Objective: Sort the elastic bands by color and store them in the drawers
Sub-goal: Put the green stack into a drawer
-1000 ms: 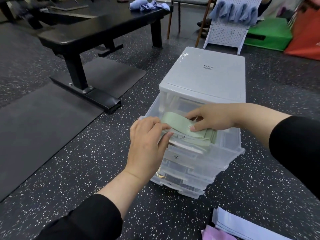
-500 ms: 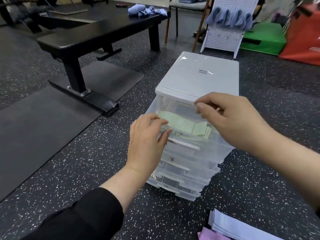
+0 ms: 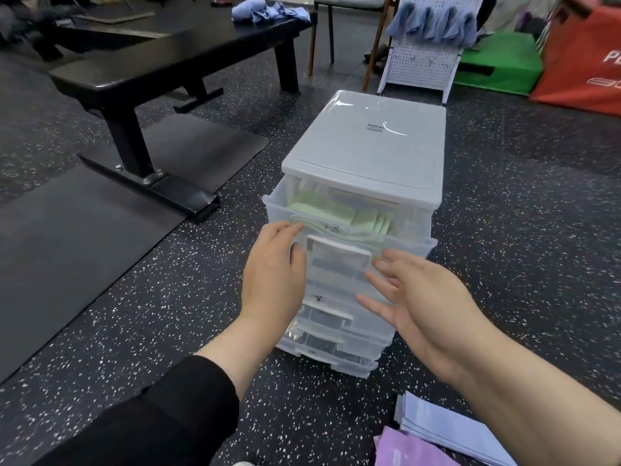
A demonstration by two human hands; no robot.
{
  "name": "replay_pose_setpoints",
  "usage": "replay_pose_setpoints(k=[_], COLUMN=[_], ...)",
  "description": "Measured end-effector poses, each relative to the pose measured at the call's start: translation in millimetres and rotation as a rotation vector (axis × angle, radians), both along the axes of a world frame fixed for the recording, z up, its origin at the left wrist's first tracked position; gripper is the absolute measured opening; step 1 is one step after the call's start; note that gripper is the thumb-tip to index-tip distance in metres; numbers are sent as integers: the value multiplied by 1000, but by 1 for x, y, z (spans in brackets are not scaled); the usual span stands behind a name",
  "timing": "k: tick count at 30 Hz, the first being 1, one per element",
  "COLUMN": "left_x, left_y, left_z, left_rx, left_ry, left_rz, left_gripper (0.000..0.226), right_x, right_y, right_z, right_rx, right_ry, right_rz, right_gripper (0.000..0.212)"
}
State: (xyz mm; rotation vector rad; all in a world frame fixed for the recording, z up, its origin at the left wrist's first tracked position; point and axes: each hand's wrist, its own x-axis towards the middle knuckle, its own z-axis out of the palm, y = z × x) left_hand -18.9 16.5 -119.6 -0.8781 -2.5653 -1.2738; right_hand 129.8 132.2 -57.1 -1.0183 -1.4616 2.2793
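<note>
Speckled dark floor (image 3: 504,230) runs all around, with a black bench (image 3: 161,62) far on the left. Near the middle stands a clear plastic drawer unit (image 3: 366,146). Its top drawer (image 3: 346,230) sticks out a little, and green bands (image 3: 322,211) lie folded inside it. The left hand (image 3: 274,274) rests flat on the left front of that drawer, fingers straight, holding nothing. The right hand (image 3: 413,304) is spread out near the right front, also holding nothing; I cannot tell if it touches. The drawer looks light and smooth, so it should slide with a push on both front corners. The bands look soft and floppy and may bunch up. Near on the right lie blue bands (image 3: 447,428) and purple bands (image 3: 406,452). Pinch those flat by the middle.
</note>
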Motion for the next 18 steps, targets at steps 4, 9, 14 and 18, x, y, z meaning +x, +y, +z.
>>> replay_pose_setpoints(k=[4, 9, 14, 18], left_x=[-4, -14, -25, -31], left_y=[6, 21, 33, 36], left_z=[4, 14, 26, 29], left_rx=[-60, -135, -168, -165], left_ry=[-126, -306, -372, -390], left_rz=[-82, -207, -206, -212], left_gripper=[52, 68, 69, 67], right_x=[-14, -34, -48, -53], right_y=[7, 24, 43, 51], right_z=[2, 2, -5, -6], right_rx=[3, -79, -123, -128], right_ry=[24, 33, 89, 79], right_rz=[-35, -76, -122, -120], right_gripper=[34, 14, 13, 29])
